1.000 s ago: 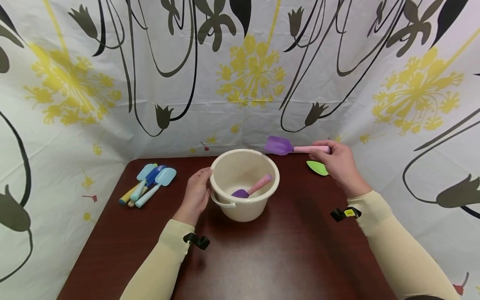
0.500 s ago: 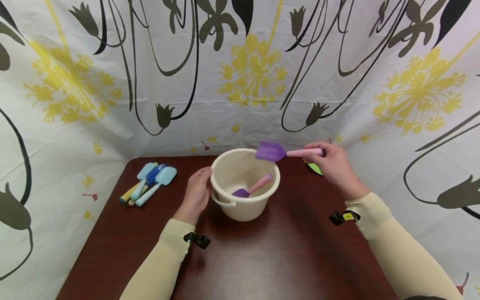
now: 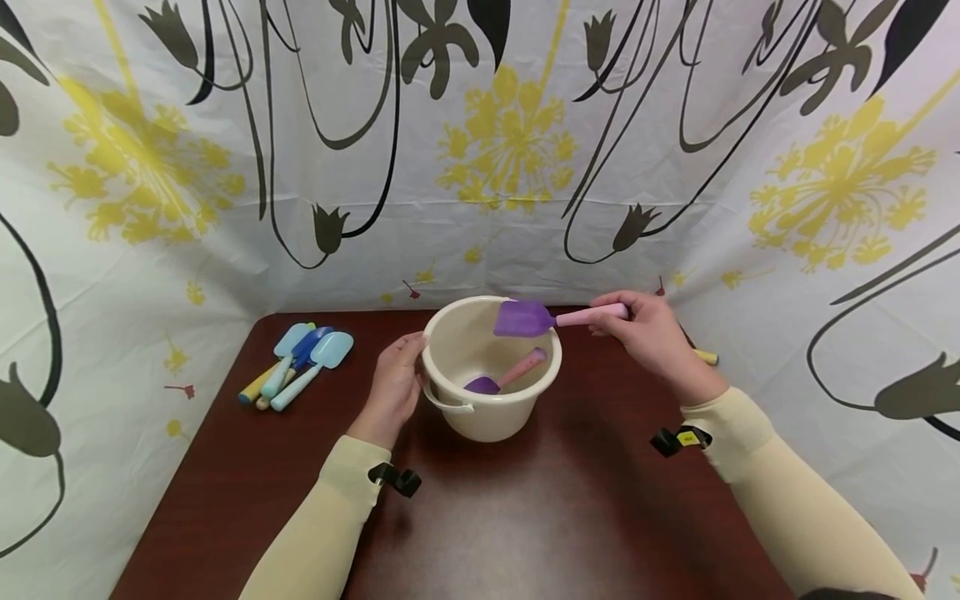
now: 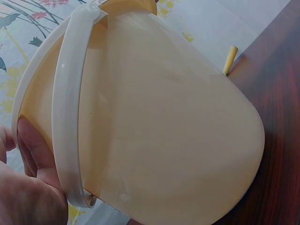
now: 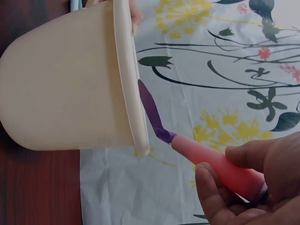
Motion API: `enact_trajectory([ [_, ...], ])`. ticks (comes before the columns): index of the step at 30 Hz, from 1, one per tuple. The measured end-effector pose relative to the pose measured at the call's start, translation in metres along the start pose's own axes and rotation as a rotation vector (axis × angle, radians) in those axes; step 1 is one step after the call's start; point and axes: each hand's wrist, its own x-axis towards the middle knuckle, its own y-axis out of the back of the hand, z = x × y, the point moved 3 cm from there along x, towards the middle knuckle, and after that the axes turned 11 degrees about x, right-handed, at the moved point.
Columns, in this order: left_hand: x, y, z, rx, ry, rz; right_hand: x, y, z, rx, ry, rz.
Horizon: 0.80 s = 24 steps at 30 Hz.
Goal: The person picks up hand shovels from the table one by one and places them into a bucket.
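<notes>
A cream bucket (image 3: 491,423) with a white handle (image 4: 68,103) stands upright on the table. My left hand (image 3: 395,379) grips its rim on the left side, thumb and fingers on either side of the edge. Between the thumb and fingers of my right hand (image 3: 651,340) is the pink handle of a purple-bladed toy shovel (image 5: 218,164). The shovel's blade (image 3: 525,319) hangs over the bucket's right rim, near the mouth. Inside the bucket lies a second purple and pink toy shovel (image 3: 522,367), its handle leaning up towards the right wall.
Several blue and light blue toy shovels (image 3: 330,350) lie heaped at the table's left. Past my right wrist shows a yellow handle end (image 3: 707,357), the rest hidden by the arm. A patterned curtain (image 3: 510,142) stands behind the dark red table (image 3: 480,517).
My right hand has moved left and slightly down with the toy shovel, bringing its blade over the bucket's mouth. The left hand and the bucket have stayed put.
</notes>
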Motion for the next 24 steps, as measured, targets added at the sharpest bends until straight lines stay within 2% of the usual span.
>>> enact_trajectory([
  [12, 0.002, 0.000, 0.002, 0.002, 0.006, 0.001, 0.009, -0.024, -0.004, 0.001, 0.059, -0.104],
  [18, 0.003, 0.000, 0.002, 0.001, 0.016, 0.009, 0.012, -0.034, -0.005, 0.015, 0.045, -0.151],
  [24, 0.001, 0.001, 0.000, 0.013, 0.031, 0.014, 0.013, -0.042, -0.005, -0.025, 0.027, -0.160],
])
